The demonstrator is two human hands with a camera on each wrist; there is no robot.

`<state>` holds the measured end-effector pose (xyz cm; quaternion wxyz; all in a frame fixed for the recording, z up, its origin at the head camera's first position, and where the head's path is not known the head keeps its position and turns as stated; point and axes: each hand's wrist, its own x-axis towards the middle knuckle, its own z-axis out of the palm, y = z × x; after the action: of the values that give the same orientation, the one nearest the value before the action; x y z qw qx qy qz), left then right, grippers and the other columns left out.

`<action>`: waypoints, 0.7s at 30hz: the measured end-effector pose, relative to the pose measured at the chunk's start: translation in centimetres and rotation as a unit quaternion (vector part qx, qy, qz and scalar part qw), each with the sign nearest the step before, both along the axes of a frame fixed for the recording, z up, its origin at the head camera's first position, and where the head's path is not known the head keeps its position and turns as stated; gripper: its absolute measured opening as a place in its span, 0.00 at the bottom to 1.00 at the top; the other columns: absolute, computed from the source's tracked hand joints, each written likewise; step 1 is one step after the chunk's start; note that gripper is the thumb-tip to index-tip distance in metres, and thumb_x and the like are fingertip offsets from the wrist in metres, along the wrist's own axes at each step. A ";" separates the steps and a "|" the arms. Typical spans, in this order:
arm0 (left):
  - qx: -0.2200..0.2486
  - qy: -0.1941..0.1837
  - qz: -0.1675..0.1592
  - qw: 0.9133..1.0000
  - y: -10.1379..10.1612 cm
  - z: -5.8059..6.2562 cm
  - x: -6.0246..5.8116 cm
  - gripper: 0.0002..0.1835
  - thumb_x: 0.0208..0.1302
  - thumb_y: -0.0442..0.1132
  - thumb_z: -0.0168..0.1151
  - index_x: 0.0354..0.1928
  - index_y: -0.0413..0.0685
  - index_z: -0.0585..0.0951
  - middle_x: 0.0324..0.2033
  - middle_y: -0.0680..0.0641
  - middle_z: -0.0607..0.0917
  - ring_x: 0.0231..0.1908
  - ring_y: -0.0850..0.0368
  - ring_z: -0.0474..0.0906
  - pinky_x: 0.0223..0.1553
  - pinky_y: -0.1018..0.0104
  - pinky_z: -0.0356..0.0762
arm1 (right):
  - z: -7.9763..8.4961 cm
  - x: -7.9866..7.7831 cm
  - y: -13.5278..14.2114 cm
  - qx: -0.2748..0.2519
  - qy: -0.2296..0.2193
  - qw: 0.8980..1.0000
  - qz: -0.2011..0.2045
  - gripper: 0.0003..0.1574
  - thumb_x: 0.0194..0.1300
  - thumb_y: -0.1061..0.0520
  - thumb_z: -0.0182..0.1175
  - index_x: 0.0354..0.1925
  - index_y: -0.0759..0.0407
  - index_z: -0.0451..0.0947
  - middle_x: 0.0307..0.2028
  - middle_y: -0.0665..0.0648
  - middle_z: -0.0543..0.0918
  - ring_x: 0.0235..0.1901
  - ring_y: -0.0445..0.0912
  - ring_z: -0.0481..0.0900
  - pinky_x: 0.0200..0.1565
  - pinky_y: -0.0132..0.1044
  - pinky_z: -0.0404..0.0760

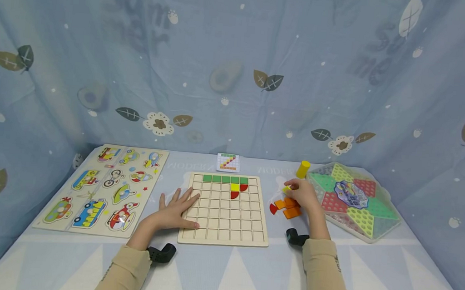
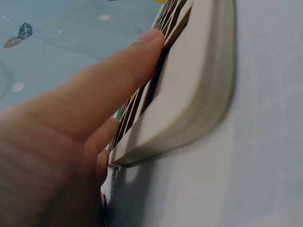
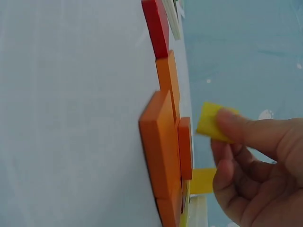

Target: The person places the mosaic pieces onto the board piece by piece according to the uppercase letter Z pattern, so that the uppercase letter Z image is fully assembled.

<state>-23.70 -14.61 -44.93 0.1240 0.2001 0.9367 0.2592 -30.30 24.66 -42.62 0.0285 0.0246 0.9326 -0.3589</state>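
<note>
In the head view a wooden grid board (image 1: 223, 237) lies in the middle of the table. Along its top row run several green squares (image 1: 225, 179), with a yellow square (image 1: 235, 187) and two red quarter-circle pieces (image 1: 234, 195) below them. My left hand (image 1: 171, 214) rests with spread fingers on the board's left edge, its thumb (image 2: 123, 66) lying on the frame. Between thumb and fingers, my right hand (image 1: 304, 196) pinches a yellow square tile (image 3: 208, 122), held above a loose pile of orange tiles (image 1: 292, 212). A red quarter-circle piece (image 1: 273, 208) lies beside that pile.
Behind the board sits a small pattern card (image 1: 228, 163). A yellow cylinder (image 1: 303, 169) stands at the back right, near a hexagonal game board (image 1: 378, 224) in clear packaging. On the left lies a vehicle puzzle board (image 1: 109, 165). A patterned blue curtain (image 1: 235, 104) hangs behind.
</note>
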 end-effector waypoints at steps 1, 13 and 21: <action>0.002 -0.001 0.000 1.000 0.0 0.0 0.0 0.50 0.50 0.61 0.64 0.71 0.50 0.55 0.71 0.40 0.45 0.69 0.34 0.29 0.56 0.31 0.15 | 0.1 0.0 -0.2 -0.009 0.006 1.000 -0.010 0.15 0.62 0.61 0.59 0.49 0.63 0.78 0.42 0.64 0.77 0.38 0.52 0.72 0.38 0.38 0.76; 0.006 0.004 -0.002 1.000 -0.1 0.1 0.0 0.51 0.50 0.61 0.65 0.71 0.49 0.54 0.71 0.40 0.45 0.68 0.34 0.30 0.56 0.31 0.16 | 0.9 0.2 -4.7 -0.178 0.014 0.983 -0.036 0.19 0.59 0.55 0.63 0.45 0.65 0.75 0.35 0.60 0.80 0.39 0.55 0.82 0.42 0.43 0.80; 0.008 0.002 -0.006 1.000 -0.1 0.2 0.1 0.51 0.50 0.62 0.65 0.71 0.49 0.54 0.71 0.40 0.45 0.68 0.33 0.30 0.56 0.31 0.16 | 1.4 -0.4 -8.3 -0.227 -0.037 0.973 0.021 0.16 0.59 0.56 0.63 0.44 0.64 0.76 0.35 0.59 0.83 0.40 0.55 0.81 0.45 0.42 0.79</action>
<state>-23.61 -14.75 -44.77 0.1224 0.2072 0.9337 0.2652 -30.66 16.35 -41.27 0.0755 0.0116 0.8254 -0.5593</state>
